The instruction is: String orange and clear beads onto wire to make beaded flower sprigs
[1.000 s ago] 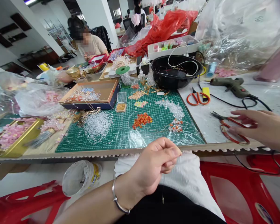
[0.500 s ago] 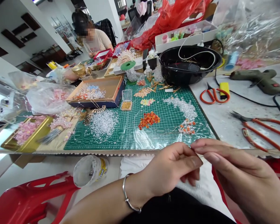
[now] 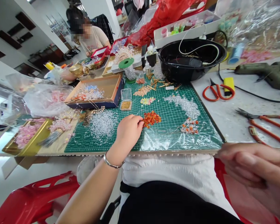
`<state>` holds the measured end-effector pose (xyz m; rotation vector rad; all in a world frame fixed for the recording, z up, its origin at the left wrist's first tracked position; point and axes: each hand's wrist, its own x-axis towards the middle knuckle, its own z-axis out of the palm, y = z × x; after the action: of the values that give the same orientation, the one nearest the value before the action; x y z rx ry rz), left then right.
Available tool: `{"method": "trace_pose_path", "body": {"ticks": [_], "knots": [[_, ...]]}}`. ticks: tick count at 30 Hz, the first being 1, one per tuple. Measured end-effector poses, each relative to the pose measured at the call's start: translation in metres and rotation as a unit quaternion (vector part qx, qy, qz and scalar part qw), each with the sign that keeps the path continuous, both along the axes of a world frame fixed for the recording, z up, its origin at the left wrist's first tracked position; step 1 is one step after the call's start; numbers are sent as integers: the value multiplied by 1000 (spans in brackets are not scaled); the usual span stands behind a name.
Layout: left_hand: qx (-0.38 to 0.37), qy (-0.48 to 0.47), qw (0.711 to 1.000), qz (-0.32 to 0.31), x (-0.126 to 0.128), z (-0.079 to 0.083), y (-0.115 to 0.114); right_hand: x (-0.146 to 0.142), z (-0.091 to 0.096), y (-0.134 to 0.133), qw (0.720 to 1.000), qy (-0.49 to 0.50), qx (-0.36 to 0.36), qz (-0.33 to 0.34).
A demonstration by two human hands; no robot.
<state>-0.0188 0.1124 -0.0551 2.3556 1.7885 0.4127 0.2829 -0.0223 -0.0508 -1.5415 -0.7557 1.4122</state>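
Observation:
My left hand [image 3: 130,132], a silver bangle on its wrist, reaches over the green cutting mat [image 3: 163,123]. Its thumb and forefinger are pinched at the left edge of a pile of orange beads [image 3: 152,119]; whatever lies between the fingertips is hidden. At the table's front edge on the right, my right hand [image 3: 253,166] is closed with its fingers pressed together. Anything in it is too small or blurred to name. Clear beads [image 3: 104,124] lie left of my left hand. Beaded sprigs in orange and clear [image 3: 189,126] rest on the mat's right side.
Orange-handled pliers [image 3: 263,119], cutters [image 3: 217,92] and a glue gun [image 3: 263,71] lie on the right. A black basin [image 3: 170,67] stands behind the mat. At the left are an open box [image 3: 113,90] and a gold tray [image 3: 35,140]. Another person [image 3: 93,39] sits across.
My hands have come apart. The left one has moved left and forward to the orange beads, while the right one has shifted a little to the right.

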Motion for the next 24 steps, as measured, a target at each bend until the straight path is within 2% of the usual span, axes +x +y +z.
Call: {"method": "trace_pose_path", "body": {"ticks": [4, 7, 9, 10, 13, 15, 17, 20, 24], "knots": [[12, -35, 999, 14, -1, 5, 1, -24, -4, 1, 983, 113, -86, 114], [24, -83, 996, 23, 2, 19, -8, -37, 1, 1, 981, 128, -83, 124], [-14, -170, 985, 13, 9, 30, -24, -43, 8, -1, 981, 123, -77, 128], [-60, -247, 967, 1, 15, 36, -35, -45, 11, -3, 982, 112, -65, 135], [-201, -416, 886, -39, 34, 49, -70, -48, 21, -10, 986, -10, 30, 163], [-242, -452, 856, -57, 44, 52, -91, -48, 26, -15, 969, -126, 129, 170], [-254, -456, 850, -67, 51, 53, -106, -46, 31, -21, 936, -209, 228, 169], [-266, -456, 846, -67, 57, 55, -120, -44, 35, -31, 879, -283, 345, 169], [-304, -470, 826, -64, 62, 62, -127, -41, 37, -43, 824, -349, 415, 165]]}}
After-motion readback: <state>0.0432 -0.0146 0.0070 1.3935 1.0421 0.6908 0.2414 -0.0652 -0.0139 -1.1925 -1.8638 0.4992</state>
